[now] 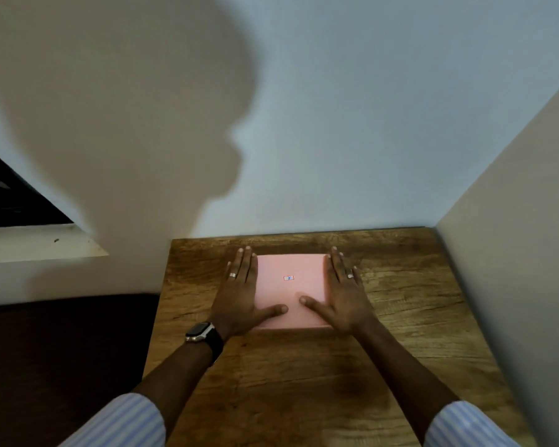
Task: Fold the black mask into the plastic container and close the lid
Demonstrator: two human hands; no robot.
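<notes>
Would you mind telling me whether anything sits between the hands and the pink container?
Nothing visible does. The left hand and right hand already lie flat on the closed pink container, thumbs on its lid. The black mask is not visible.

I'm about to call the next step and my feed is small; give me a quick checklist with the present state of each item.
1. Pink container flat on the wooden table: ok.
2. Lid seated all round: cannot tell, hands hide both side edges.
3. Black mask inside: cannot tell, none visible.
4. Left hand flat along the left edge, thumb on top: ok.
5. Right hand flat along the right edge, thumb on top: ok.
</notes>
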